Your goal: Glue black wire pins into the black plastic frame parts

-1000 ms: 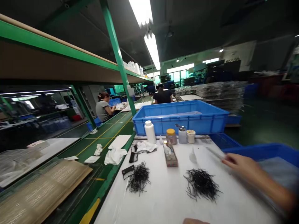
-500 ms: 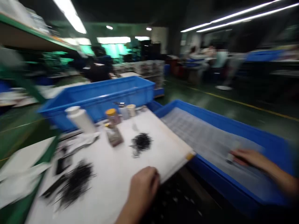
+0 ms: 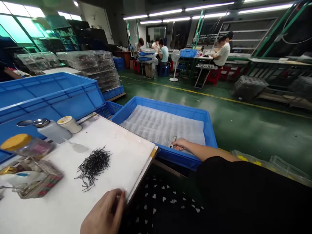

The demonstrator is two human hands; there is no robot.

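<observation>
My right hand (image 3: 179, 144) reaches into a shallow blue bin (image 3: 170, 155) and pinches a small, narrow pale piece (image 3: 174, 139) with a dark part; its kind is too small to make out. Translucent white sheeting (image 3: 156, 126) lines the bin under that hand. Curled with nothing visible in it, my left hand (image 3: 104, 211) rests at the near edge of the white tabletop (image 3: 122, 146). Just beyond it lies a loose pile of short, thin black strips (image 3: 95, 164).
A box of small items (image 3: 41, 182), a yellow-lidded jar (image 3: 21, 146), a dispenser bottle (image 3: 53, 130) and a white tub (image 3: 69, 124) stand on the table's left. Behind them is a big blue bin (image 3: 80, 100). Several people work at far tables, near a standing fan (image 3: 175, 57).
My view has swung to the right, so the lined bin sits nearer the middle. My right hand remains in the bin with the pale piece; my left remains at the table edge.
</observation>
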